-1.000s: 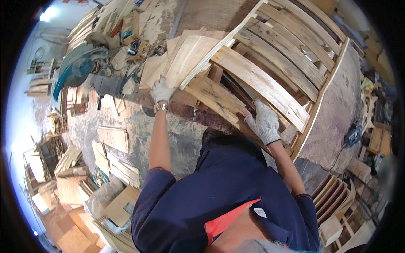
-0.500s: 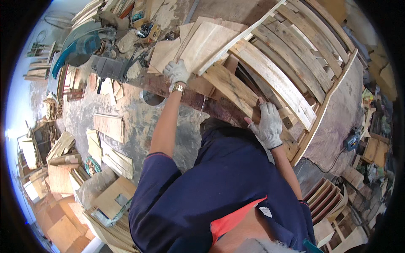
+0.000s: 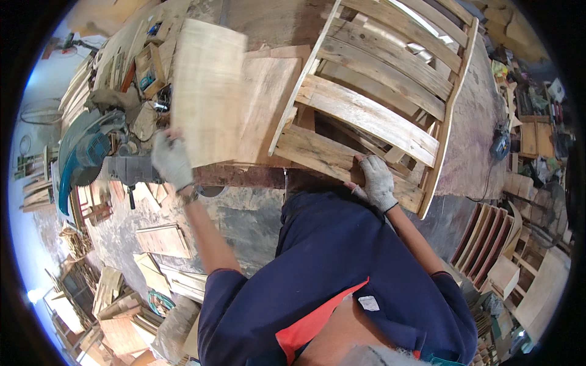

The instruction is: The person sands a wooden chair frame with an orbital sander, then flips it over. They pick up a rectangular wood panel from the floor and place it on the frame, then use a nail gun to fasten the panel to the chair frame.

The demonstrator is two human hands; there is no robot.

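My left hand (image 3: 172,160), in a pale knit work glove, is at the lower left edge of a thin light wooden board (image 3: 210,91). Its fingers are closed at that edge, slightly smeared by motion, and the board is blurred too. Another wooden board (image 3: 268,110) lies just right of it on the worktable. On the right rests a slatted wooden frame (image 3: 372,113), tilted on the table. My right hand (image 3: 375,183), also gloved, has its fingers curled over the near slat (image 3: 329,155) of that frame.
A teal circular saw (image 3: 91,152) with an exposed toothed blade stands left of my left hand. A wooden box with tools (image 3: 149,70) sits beyond it. Loose boards (image 3: 163,241) lie at lower left. A corded power tool (image 3: 500,143) is at the right.
My left hand has moved left, and the light board has swung left and turned more upright in view. My right fingers have curled over the slat. The view has shifted.
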